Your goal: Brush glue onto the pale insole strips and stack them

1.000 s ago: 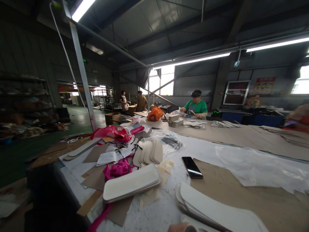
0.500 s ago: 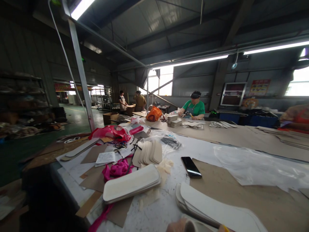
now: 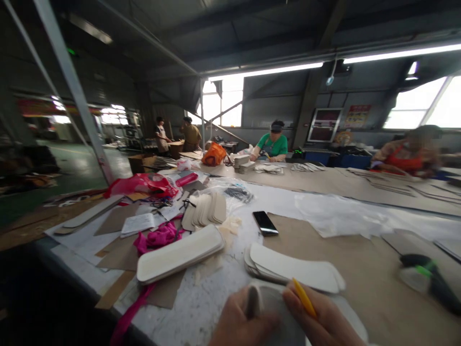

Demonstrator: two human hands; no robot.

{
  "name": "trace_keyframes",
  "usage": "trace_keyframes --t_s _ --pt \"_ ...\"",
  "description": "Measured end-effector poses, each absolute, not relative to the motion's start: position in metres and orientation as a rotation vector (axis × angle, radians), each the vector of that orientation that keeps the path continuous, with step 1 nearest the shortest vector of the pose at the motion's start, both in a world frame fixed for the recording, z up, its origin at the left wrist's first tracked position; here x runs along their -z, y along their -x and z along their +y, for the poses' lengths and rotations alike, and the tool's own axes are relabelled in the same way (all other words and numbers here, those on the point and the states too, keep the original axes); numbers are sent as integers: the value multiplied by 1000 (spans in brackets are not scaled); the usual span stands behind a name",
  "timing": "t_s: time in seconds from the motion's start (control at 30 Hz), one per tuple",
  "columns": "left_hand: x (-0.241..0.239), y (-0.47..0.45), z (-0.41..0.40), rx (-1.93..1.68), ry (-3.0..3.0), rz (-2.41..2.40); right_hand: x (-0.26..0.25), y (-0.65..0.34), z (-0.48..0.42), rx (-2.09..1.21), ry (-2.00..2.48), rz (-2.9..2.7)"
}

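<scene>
My left hand (image 3: 232, 319) is closed on a grey-white sheet piece (image 3: 284, 319) at the bottom middle; its near edge curls up by the thumb. A slim yellow pen-like tool (image 3: 304, 299) sticks up from my closed right hand (image 3: 324, 315), which is at the same piece's right side. The tool's working end is hidden. Just beyond my hands lies a stack of white rounded panels (image 3: 295, 266). To the left, another stack of long rounded panels (image 3: 180, 254) rests on the table, with a fanned row of beige panels (image 3: 205, 210) behind it.
A black phone (image 3: 265, 223) lies beyond the panels on brown board (image 3: 309, 230). Pink cloth (image 3: 158, 239), an open notebook (image 3: 137, 224) and a red bag (image 3: 144, 186) clutter the left. A black-and-green object (image 3: 428, 276) is at right. Co-workers (image 3: 272, 144) work across the table.
The view has tilted down and turned right. Both my hands, barely visible before at the lower edge, now show with the sheet piece and yellow tool.
</scene>
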State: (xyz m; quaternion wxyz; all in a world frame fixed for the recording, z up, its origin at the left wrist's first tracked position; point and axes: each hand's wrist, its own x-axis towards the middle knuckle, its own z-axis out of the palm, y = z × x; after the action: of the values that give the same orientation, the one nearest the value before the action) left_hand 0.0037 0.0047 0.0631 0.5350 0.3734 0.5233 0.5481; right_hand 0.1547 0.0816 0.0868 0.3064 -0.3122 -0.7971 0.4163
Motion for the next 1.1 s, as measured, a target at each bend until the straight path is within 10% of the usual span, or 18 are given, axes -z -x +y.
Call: trace_keyframes --t_s 1.1 --pt "-64 -7 11 -1307 -973 1436 -88 -161 84 -1377 839 -2117"
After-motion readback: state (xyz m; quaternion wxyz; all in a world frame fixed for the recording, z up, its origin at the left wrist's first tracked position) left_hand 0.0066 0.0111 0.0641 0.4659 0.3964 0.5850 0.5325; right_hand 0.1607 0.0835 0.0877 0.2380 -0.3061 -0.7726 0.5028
